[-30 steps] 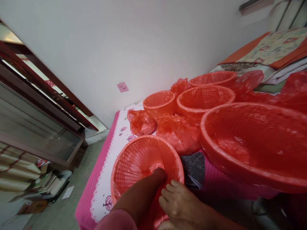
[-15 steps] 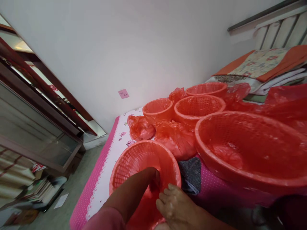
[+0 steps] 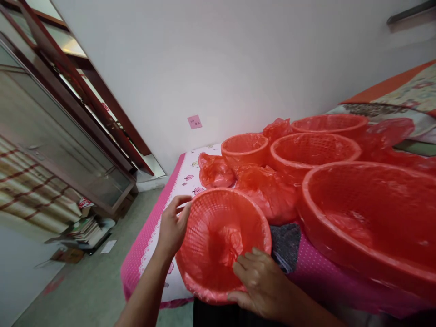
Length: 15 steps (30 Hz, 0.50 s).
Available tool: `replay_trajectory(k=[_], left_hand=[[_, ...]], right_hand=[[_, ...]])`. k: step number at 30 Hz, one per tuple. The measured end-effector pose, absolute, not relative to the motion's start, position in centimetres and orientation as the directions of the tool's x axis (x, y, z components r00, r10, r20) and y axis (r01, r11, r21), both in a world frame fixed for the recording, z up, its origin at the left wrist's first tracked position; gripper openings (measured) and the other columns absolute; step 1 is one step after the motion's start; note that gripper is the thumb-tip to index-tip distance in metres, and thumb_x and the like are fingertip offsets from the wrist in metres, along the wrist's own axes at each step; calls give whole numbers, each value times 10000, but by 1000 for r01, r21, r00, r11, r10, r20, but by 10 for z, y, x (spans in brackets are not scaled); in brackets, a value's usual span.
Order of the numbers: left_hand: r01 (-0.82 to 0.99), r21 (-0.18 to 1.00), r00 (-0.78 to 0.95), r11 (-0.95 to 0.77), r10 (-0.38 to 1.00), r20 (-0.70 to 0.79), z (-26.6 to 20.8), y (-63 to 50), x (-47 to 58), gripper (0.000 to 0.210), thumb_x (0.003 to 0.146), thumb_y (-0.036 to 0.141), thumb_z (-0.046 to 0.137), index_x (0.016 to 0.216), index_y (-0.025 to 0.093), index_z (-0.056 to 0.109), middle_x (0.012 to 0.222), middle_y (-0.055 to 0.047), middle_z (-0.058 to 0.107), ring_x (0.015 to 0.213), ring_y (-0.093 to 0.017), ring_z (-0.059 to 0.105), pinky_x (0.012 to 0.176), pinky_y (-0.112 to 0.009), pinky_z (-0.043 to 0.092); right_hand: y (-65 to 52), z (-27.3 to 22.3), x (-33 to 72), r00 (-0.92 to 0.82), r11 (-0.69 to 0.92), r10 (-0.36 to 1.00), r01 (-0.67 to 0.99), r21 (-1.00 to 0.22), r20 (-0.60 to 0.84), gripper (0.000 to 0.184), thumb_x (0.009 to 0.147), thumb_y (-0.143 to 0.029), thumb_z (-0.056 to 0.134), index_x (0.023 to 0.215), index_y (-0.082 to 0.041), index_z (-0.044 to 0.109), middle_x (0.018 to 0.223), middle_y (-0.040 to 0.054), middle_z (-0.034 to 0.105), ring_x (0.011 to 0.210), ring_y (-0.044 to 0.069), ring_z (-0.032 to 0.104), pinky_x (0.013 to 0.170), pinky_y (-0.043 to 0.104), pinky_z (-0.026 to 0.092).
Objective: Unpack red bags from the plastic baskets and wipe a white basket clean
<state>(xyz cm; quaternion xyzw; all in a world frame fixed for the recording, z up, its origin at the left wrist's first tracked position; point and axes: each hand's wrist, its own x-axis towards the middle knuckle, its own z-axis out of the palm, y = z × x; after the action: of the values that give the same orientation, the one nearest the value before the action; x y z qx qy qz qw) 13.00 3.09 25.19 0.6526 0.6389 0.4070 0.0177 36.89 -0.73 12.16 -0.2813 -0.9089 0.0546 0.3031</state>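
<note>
A red plastic basket (image 3: 190, 277) with a latticed wall stands at the near edge of the bed, tilted towards me. Thin red plastic film, apparently a bag (image 3: 233, 243), lines its inside. My right hand (image 3: 257, 279) is closed over the basket's near right rim, thumb outside and fingers inside. At the left rim is my left hand (image 3: 175, 225), its fingers bent and apart, holding nothing; whether it touches the rim I cannot tell. A dark grey cloth (image 3: 288, 245) lies just right of the basket.
Behind stand a small red basket (image 3: 245, 154), a medium basket (image 3: 315, 152) and a large basket (image 3: 371, 245). Crumpled red bags (image 3: 269, 195) lie between them on the pink-edged bedspread (image 3: 146, 259). Folded bedding (image 3: 408, 91) is at right; the wall (image 3: 221, 59) rises behind.
My left hand has come out of the basket to its left rim. The basket now tips more towards me. My right hand stays on the rim; the view has shifted left.
</note>
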Motion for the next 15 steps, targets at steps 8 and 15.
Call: replay_trajectory(k=[8,15], left_hand=[[329,943,-556,41,816,159,167,-24,109,541,898,386,639,1401,206,545,1527,-148,573,1453,-305,507,1208,-485,409],[391,920,-560,-13,790,249,162,-11,118,653,736,82,499,1378,167,576,1466,-128,626,1437,-275,520,1254,-451,349]], right_hand=[[-17,124,376,-667,812,583,507,-290,464,386,922,-579,709,887,-195,675,846,50,721,804,243,647,887,395,447],[39,193,361,-791,817,539,406,-410,291,219,1062,-331,532,1097,-219,717,1036,34,749,916,186,679,849,307,480]])
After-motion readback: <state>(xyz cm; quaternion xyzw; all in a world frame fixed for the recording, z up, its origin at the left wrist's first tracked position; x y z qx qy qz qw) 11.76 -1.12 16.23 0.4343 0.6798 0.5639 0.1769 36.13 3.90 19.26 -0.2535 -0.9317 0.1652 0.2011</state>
